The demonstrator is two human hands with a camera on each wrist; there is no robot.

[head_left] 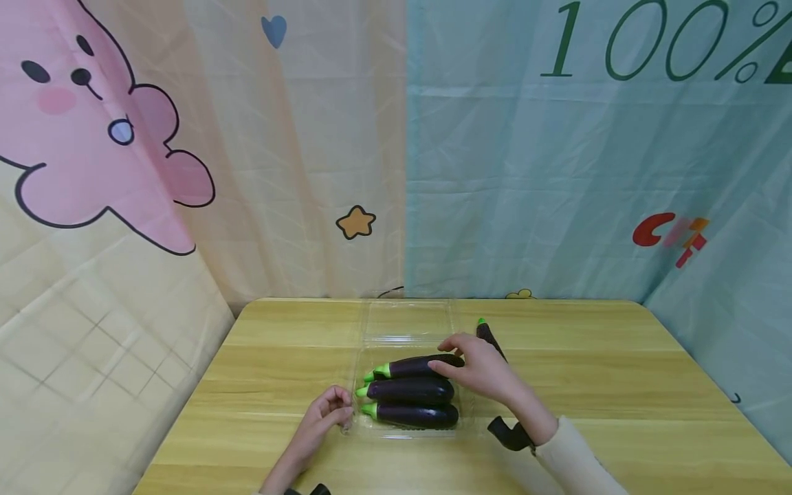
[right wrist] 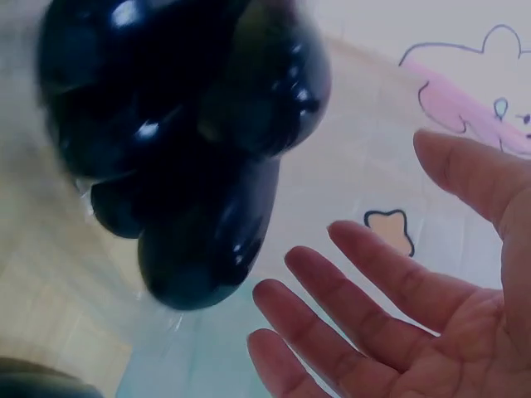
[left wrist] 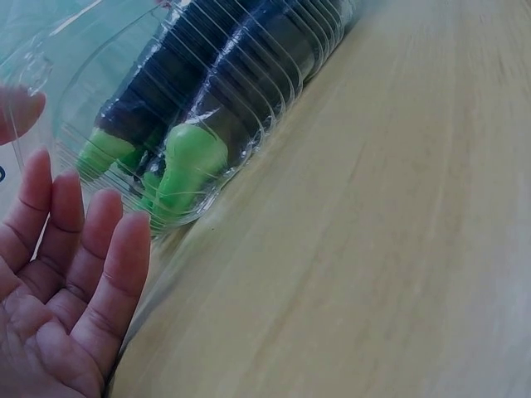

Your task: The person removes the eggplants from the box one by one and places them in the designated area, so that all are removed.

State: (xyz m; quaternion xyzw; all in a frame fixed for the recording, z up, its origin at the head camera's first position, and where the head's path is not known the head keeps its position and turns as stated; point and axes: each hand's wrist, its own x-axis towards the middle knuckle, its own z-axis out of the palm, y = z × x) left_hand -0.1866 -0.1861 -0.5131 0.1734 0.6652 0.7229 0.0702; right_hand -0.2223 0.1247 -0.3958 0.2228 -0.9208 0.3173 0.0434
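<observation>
- We see a clear plastic box on the wooden table, with its lid laid open at the back.
- Inside the box we count three eggplants in the head view, the far one, the middle one and the near one, all with green stems to the box's left; we cannot tell whether more lie beneath.
- Another eggplant lies outside the box, beyond its right side, partly hidden from us by the right hand.
- That right hand is spread over the box's right end, thumb and fingers apart; the right wrist view shows us a gap between it and the eggplants.
- The left hand is at the box's left edge, fingers relaxed and thumb apart; we cannot tell whether it touches the plastic.
- Behind the box we see a printed curtain.
</observation>
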